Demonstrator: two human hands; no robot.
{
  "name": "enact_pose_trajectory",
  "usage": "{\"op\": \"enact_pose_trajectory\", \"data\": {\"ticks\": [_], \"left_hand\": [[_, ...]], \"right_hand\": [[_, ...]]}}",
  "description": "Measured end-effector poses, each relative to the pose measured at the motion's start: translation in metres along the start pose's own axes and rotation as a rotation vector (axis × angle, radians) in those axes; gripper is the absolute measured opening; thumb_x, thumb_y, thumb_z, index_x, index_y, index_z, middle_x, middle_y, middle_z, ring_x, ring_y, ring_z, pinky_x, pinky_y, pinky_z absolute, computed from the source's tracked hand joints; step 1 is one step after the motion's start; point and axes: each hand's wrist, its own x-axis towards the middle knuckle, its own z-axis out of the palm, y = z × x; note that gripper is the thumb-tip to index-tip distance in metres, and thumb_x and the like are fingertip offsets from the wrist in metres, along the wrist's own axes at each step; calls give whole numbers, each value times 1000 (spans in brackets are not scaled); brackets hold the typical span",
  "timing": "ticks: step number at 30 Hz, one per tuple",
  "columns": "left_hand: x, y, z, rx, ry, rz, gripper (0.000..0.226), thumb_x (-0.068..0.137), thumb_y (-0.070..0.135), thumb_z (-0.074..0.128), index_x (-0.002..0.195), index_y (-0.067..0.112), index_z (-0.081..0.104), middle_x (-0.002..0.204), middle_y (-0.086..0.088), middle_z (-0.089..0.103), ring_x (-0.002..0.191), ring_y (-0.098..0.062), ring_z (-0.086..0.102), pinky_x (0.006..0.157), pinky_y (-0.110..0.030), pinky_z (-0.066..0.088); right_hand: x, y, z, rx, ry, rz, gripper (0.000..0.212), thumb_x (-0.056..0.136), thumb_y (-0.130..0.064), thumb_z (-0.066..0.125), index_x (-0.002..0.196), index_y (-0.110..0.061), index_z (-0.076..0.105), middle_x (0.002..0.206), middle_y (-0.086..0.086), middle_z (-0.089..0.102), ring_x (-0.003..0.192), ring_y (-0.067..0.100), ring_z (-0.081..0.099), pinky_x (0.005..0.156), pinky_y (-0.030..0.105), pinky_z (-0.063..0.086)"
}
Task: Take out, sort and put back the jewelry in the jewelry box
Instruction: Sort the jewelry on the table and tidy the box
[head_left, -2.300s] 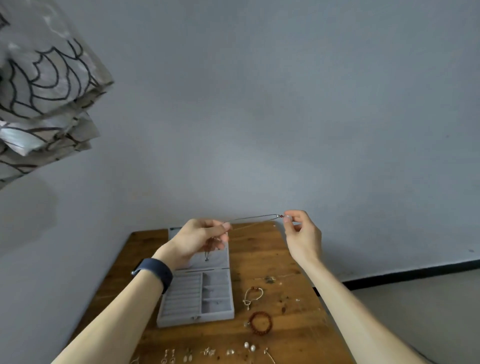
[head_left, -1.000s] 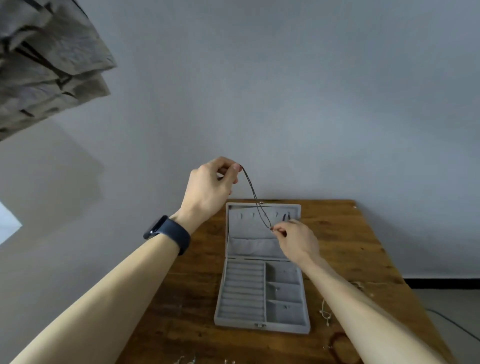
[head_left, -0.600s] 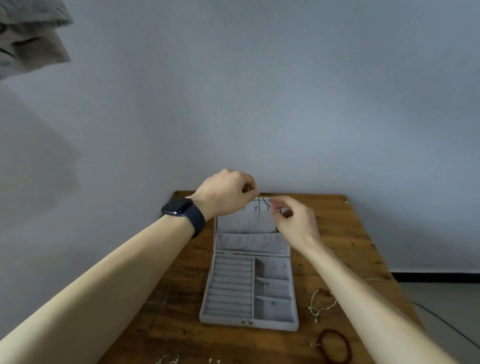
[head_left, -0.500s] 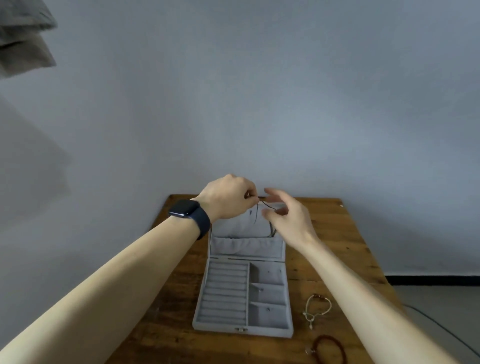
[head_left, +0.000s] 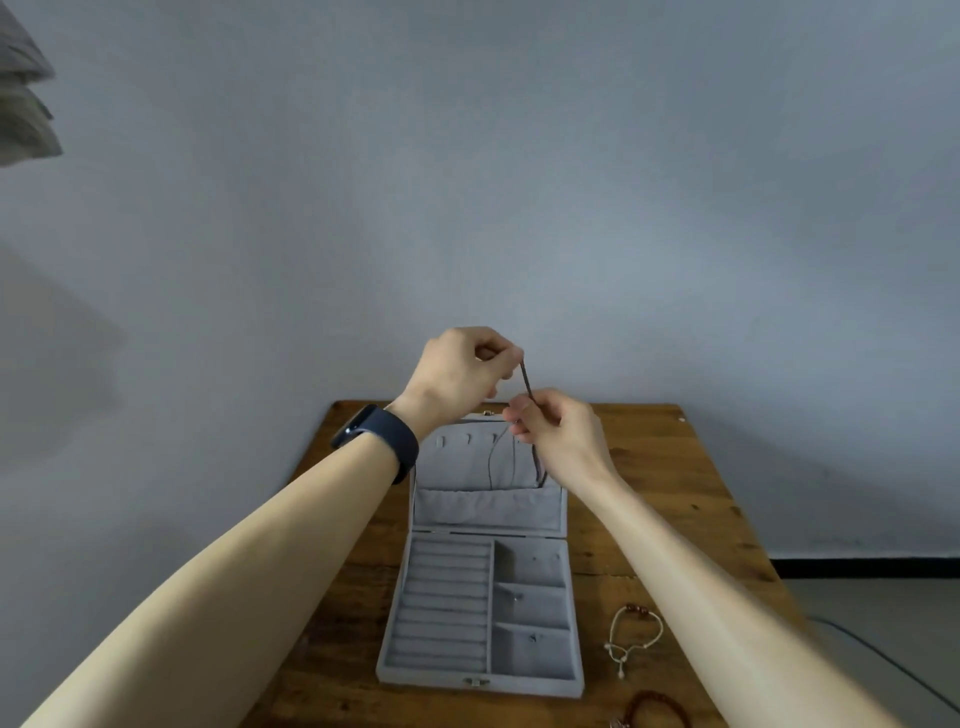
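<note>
Above the open jewelry box (head_left: 441, 613), the left hand (head_left: 462, 374) pinches the upper end of a dark necklace cord (head_left: 526, 379). Just below it, the right hand (head_left: 561, 436) pinches the same cord. Its strands hang against the lid beneath both hands.

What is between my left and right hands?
A short straight stretch of dark necklace cord, pinched by the left hand above and the right hand below, seen in the head view.
</note>
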Motion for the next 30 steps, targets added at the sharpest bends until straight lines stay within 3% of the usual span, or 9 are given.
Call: {"op": "enact_pose_trajectory", "data": {"ticks": [4, 7, 10, 15, 18, 21, 25, 27, 30], "left_hand": [[-16, -27, 4, 60, 8, -24, 15, 95, 32, 65, 93, 21, 75, 82, 12, 72, 66, -3, 66, 66, -19, 55], [-31, -46, 12, 96, -19, -57, 13, 96, 32, 64, 94, 23, 73, 76, 14, 69, 65, 1, 63, 66, -13, 50], [-48, -65, 27, 86, -56, -107, 13, 97, 29, 63, 95, 21, 73, 83, 11, 70, 74, -1, 64, 75, -24, 58], [-67, -95, 59, 298, -150, -304, 23, 99, 37, 55, 119, 29, 65, 104, 5, 72, 92, -13, 68, 83, -38, 60], [-70, -97, 72, 245, -115, -415, 40, 98, 38, 56, 135, 24, 51, 111, -2, 70, 99, -21, 68, 86, -43, 59], [-69, -94, 80, 221, -137, -448, 41, 99, 34, 55, 136, 20, 47, 111, -4, 70, 100, -23, 67, 87, -44, 58], [-67, -92, 85, 235, -231, -364, 30, 102, 32, 49, 127, 22, 61, 102, -4, 70, 92, -23, 67, 84, -42, 58], [-65, -88, 85, 318, -278, -290, 28, 103, 33, 45, 119, 23, 67, 96, -3, 69, 86, -23, 66, 80, -41, 59], [-61, -82, 80, 489, -254, -222, 30, 104, 33, 41, 117, 21, 66, 102, -7, 68, 90, -30, 66, 79, -40, 56]], "right_hand": [[-5, 26, -1, -274, -22, -108, 15, 96, -30, 66, 100, -22, 79, 97, -15, 72, 90, 3, 66, 80, 16, 48], [-9, 48, 2, -480, 4, -202, 17, 93, -24, 70, 105, -16, 79, 104, -1, 66, 95, 16, 64, 83, 23, 45], [-14, 56, 5, -574, 0, -187, 20, 95, -24, 68, 111, -17, 77, 106, 2, 64, 93, 20, 62, 78, 23, 41], [-18, 51, 6, -416, 26, -83, 20, 94, -26, 68, 112, -21, 77, 103, -6, 73, 95, 10, 66, 80, 14, 47], [-14, 43, 5, -241, -6, 24, 15, 94, -27, 68, 103, -23, 79, 92, -12, 75, 86, 5, 68, 80, 15, 51], [-11, 41, 2, -351, 4, -4, 15, 93, -29, 70, 102, -25, 80, 97, -12, 70, 91, 5, 63, 73, 1, 38], [-11, 50, -9, -544, 134, -31, 19, 90, -34, 72, 105, -24, 79, 99, -3, 57, 89, 14, 56, 71, 20, 34], [-13, 52, -14, -607, 167, -32, 19, 91, -35, 71, 105, -25, 79, 98, 1, 62, 89, 18, 59, 72, 23, 35], [-13, 51, -18, -640, 172, -19, 18, 95, -35, 65, 101, -24, 79, 100, -1, 75, 95, 21, 67, 74, 26, 44]]}}
